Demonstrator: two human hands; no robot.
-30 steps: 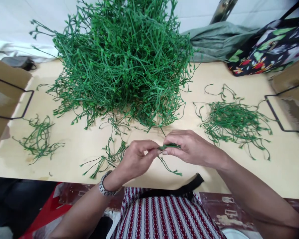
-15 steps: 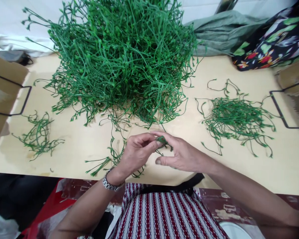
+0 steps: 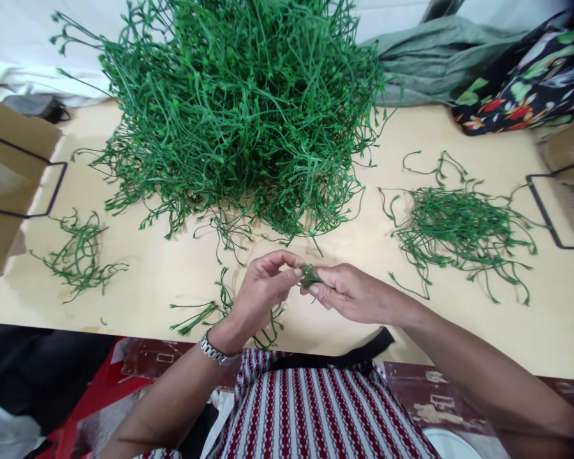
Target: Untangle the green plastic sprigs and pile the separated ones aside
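Right hand [image 3: 358,294] has closed on stems [image 3: 310,276] — room before the table edge [image 3: 310,347].

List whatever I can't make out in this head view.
All in the head view:
- Green bundle: partly covered by the fingers of the left hand and right hand; stem count unclear.
- Loose stems: partly behind the left hand and wrist.
- Large green heap: top cut off by the upper edge; inner stems hidden by outer ones.
- Floral bag: cut off by the right edge.
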